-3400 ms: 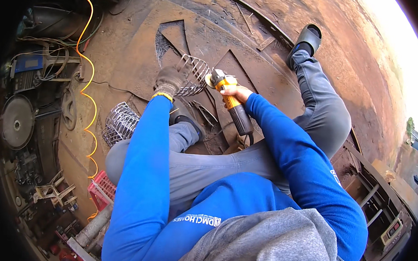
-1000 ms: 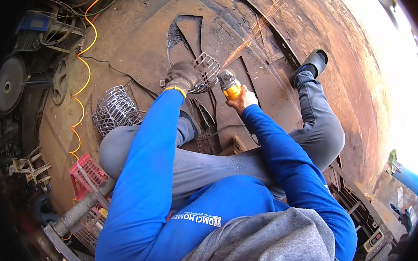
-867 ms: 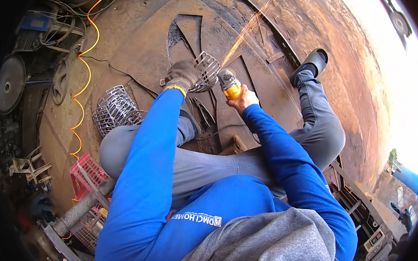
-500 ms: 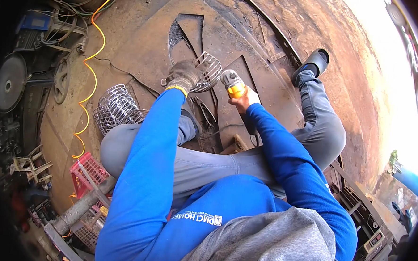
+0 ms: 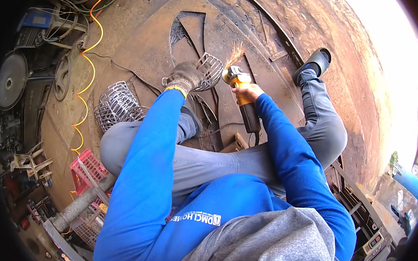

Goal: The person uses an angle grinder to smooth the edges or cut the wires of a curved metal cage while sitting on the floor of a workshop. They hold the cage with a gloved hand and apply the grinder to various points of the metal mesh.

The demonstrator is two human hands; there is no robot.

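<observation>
My left hand (image 5: 184, 76), in a knitted work glove with a yellow cuff, is closed round a curved metal wire basket (image 5: 214, 73) held above the steel plates. In my bare right hand (image 5: 249, 92) is a yellow and black angle grinder (image 5: 248, 112), gripped just behind its head. The grinder's disc end meets the basket's right rim, or is very close to it. Orange sparks (image 5: 234, 55) fly up and away from that spot. Beside my left knee lies a pile of similar wire baskets (image 5: 119, 106).
Flat steel plates (image 5: 142, 46) with cut-out shapes cover the ground. A yellow coiled hose (image 5: 93, 72) and a dark cable (image 5: 127, 74) run along the left. Machine parts, a round metal disc (image 5: 11, 80) and a red plastic crate (image 5: 88, 167) stand at the left.
The grinder has turned and come left against or close to the basket's edge, and sparks now spray from it. My left hand and the basket have hardly moved.
</observation>
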